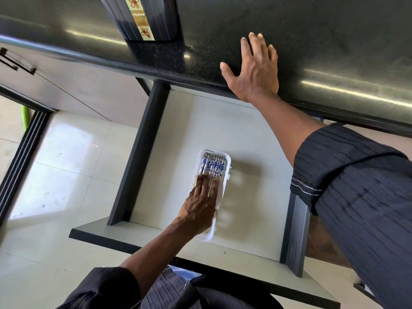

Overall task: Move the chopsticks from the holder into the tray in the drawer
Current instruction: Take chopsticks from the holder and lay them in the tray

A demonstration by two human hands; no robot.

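Observation:
Several chopsticks with blue-and-white patterned tops lie side by side in a white oblong tray on the floor of the pulled-out drawer. My left hand rests flat on the chopsticks' plain wooden ends, fingers straight and together, and covers the tray's near half. My right hand lies spread, palm down, on the black countertop above the drawer and holds nothing. The dark ribbed holder with a patterned label stands on the counter at the upper left.
The drawer has dark side rails and a pale floor around the tray. A grey cabinet front with a black handle is at the left. Pale floor tiles lie beneath.

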